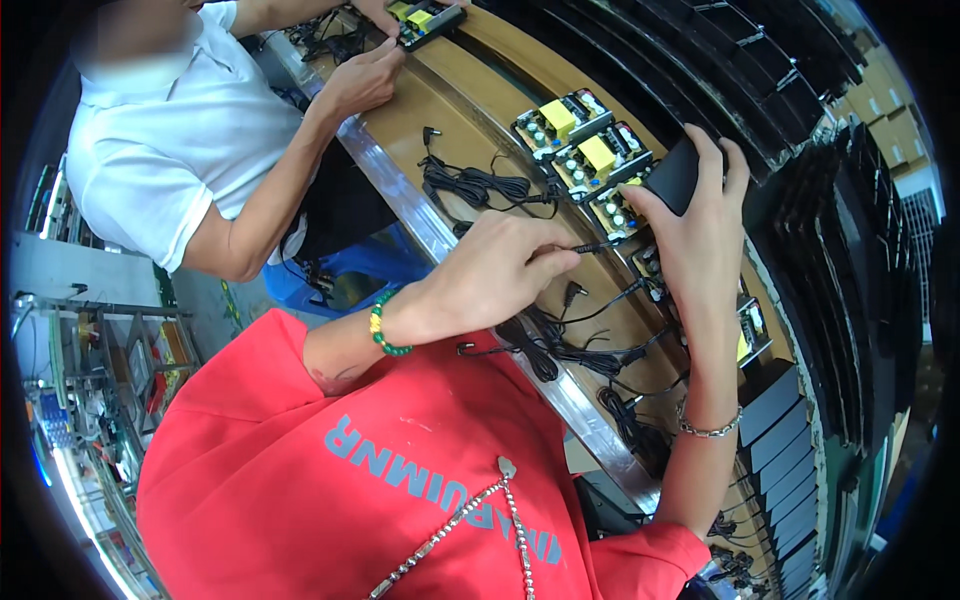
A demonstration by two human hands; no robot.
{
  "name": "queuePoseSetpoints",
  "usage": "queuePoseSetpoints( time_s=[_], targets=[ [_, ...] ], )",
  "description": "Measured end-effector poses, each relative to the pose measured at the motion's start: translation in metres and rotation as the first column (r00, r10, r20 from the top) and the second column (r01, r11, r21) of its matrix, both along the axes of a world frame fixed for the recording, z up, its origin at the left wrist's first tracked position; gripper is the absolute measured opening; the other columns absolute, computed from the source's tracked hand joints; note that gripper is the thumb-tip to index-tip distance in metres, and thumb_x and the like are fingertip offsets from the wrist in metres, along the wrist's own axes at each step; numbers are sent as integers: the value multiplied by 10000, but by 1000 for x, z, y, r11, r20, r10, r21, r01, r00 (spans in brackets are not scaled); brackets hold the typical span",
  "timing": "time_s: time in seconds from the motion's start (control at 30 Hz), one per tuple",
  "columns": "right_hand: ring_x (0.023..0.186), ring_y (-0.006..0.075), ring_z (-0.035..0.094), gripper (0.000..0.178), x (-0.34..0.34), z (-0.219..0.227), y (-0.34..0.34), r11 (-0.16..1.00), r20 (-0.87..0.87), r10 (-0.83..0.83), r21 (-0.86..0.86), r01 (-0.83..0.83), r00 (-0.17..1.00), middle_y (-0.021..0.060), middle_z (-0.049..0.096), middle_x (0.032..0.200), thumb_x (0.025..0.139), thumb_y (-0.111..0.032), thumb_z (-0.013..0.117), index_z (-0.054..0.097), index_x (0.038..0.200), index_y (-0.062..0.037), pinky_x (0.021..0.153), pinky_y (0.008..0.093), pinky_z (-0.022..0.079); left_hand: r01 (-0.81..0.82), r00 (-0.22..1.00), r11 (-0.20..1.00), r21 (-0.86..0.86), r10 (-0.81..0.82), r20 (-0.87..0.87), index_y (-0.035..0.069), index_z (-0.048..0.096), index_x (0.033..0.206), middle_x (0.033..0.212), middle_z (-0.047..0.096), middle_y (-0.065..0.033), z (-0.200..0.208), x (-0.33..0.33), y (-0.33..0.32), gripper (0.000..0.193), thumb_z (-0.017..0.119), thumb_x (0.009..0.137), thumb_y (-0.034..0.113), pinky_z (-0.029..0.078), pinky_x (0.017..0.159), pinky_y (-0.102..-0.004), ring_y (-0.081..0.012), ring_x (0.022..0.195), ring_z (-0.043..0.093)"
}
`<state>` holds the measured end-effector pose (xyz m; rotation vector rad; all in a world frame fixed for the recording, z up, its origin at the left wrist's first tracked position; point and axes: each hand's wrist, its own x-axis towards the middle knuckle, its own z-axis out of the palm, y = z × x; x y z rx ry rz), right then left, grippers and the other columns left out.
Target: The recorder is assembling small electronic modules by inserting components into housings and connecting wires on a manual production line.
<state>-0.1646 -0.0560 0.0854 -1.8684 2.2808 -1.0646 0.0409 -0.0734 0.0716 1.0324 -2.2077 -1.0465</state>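
Observation:
My left hand [490, 262], with a green bead bracelet at the wrist, pinches a black power cable [588, 247] by its thicker end, close to a circuit board. In my right hand [697, 205] is a flat black plastic case part [674, 176], gripped between thumb and fingers. Below that part lies a circuit board [612, 212] with yellow and white components, partly covered by my right hand. Two more such boards, among them one with a yellow transformer [597, 156], sit just beyond it. Whether the cable joins the nearest board I cannot tell.
Coiled black cables [480, 185] lie along the wooden bench [400, 130], with a metal rail [420, 215] on its near edge. Black trays [690, 70] are stacked on the far side. A co-worker in a white shirt [150, 150] handles another board [432, 22] at upper left.

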Motion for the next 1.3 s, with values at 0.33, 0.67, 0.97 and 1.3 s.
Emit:
queuePoseSetpoints(
  time_s=[0.33, 0.67, 0.97, 1.3],
  targets=[
    [1108, 492, 644, 765, -4, -9, 3, 1000, 56, -23, 10, 22, 998, 284, 365, 1517, 771, -292, 887, 518, 1411, -95, 899, 503, 577, 149, 986, 953, 263, -164, 38, -1, 725, 1039, 645, 656, -61, 9, -12, -13, 232, 651, 1001, 215, 486, 572, -316, -154, 579, 624],
    [1108, 486, 643, 747, -6, -12, 4, 1000, 37, -6, -14, 7, 999, 278, 358, 1518, 787, -307, 874, 521, 1415, -107, 894, 502, 578, 143, 988, 963, -230, -152, -20, -5, 734, 993, 693, 674, -139, -27, -16, -11, 206, 701, 961, 196, 498, 571, -336, -275, 583, 646],
    [1072, 488, 650, 744, -5, -10, 4, 1000, 53, -5, 8, 5, 999, 274, 357, 1514, 794, -302, 870, 518, 1418, -101, 861, 499, 583, -30, 993, 998, -58, 24, -112, -24, 734, 938, 633, 614, -77, -25, -25, -16, 224, 687, 976, 192, 422, 514, -323, -200, 526, 559],
    [1089, 488, 644, 741, -9, -15, 8, 1000, 40, -3, -15, 4, 999, 272, 361, 1511, 792, -297, 870, 518, 1416, -109, 871, 499, 578, 91, 975, 460, 883, 139, -173, -39, 690, 903, 552, 387, 53, -3, -29, -31, 315, 607, 1053, 225, 180, 461, -264, -46, 490, 240]
  ],
)
